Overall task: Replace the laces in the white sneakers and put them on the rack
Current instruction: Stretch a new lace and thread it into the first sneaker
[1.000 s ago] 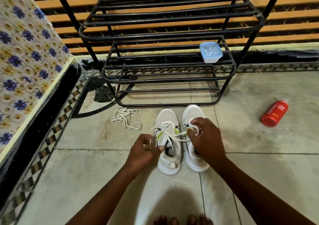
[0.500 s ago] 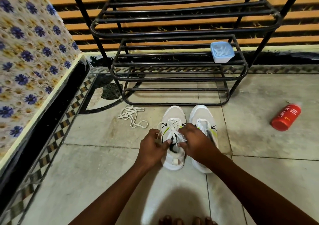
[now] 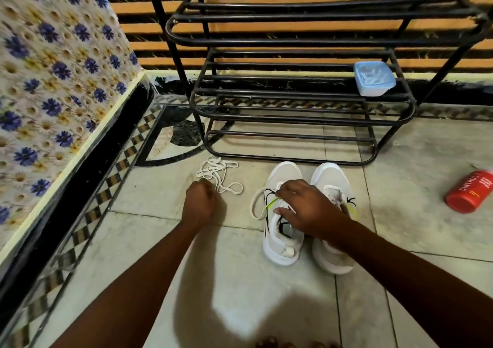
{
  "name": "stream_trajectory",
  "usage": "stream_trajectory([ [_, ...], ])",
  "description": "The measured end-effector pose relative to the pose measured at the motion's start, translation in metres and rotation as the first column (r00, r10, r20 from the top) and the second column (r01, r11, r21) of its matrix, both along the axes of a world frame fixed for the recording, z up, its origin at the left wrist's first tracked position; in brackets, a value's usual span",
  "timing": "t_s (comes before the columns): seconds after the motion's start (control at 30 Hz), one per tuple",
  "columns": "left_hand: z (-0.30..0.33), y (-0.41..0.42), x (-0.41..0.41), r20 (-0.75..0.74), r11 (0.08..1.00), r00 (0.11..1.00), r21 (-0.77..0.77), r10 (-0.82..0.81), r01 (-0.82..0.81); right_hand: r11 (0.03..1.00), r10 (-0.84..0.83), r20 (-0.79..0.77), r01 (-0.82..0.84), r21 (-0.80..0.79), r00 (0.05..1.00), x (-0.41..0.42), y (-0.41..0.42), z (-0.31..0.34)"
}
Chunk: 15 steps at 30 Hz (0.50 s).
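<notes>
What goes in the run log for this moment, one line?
left hand: at loose lace | right hand: on left sneaker | rack: no sneakers

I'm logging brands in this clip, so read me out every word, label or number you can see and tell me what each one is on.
"CINTHOL": white capitals along the side of the red bottle lying on the floor.
Smaller white print beside it on the same bottle: too blurred to read.
White sneakers: only black and yellow-green marks, no readable text.
Blue-lidded container on the rack: no text visible.
</notes>
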<state>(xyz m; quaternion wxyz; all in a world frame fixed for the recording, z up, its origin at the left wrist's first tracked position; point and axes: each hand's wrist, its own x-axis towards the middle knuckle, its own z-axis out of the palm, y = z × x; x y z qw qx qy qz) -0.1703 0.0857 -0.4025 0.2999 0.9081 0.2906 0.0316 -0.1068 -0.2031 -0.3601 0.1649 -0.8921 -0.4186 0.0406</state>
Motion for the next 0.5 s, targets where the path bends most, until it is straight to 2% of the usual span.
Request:
stream_trajectory([
  [0.17,-0.001,0.002,0.026,0.026,0.99,0.993,-0.085,0.115,-0.112,0.999,-0.035,-0.055,0.036,0.002,0.998,-0.003,0.004,-0.002],
  [0.3,0.002,-0.007,0.037,-0.109,0.986,0.981,-0.031,0.158,-0.162,1.0,-0.024,-0.064,0.023,-0.006,0.998,-0.007,-0.002,0.002],
  [0.43,0.011,-0.011,0.035,-0.113,0.996,0.991,-0.042,0.073,-0.078,1.0,0.002,-0.046,-0.002,0.014,0.999,-0.008,-0.01,0.001],
  [0.5,0.013,-0.013,0.028,-0.043,0.999,0.999,-0.037,0.027,-0.028,0.998,-0.008,-0.049,0.01,0.058,0.999,-0.009,-0.014,0.002],
])
